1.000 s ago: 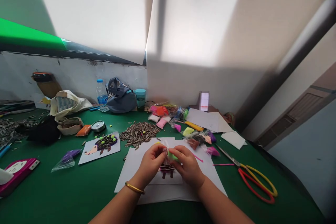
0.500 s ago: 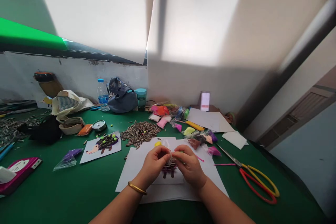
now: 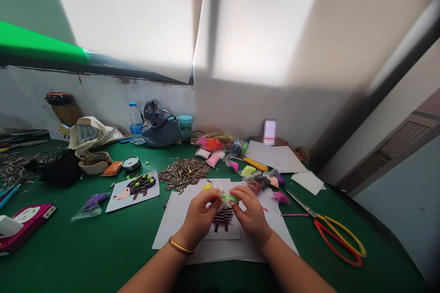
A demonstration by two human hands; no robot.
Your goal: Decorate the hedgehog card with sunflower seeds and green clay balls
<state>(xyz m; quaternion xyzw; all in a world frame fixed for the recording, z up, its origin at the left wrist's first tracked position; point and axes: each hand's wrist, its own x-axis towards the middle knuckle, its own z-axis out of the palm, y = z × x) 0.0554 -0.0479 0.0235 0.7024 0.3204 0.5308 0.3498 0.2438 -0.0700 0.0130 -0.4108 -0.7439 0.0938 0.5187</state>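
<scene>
Left hand [image 3: 201,216] and right hand [image 3: 252,215] drawn bit further apart now, fingertips pinched together on green clay packet [image 3: 228,198], more of it showing. Packet just above seed-covered hedgehog card [image 3: 223,216]; sunflower seed pile [image 3: 184,174] past card, scissors [image 3: 312,214] right of it.

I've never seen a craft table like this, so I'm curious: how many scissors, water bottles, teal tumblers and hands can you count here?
Scissors: 1
Plastic water bottle: 1
Teal tumbler: 1
Hands: 2, left and right
Total: 5
</scene>
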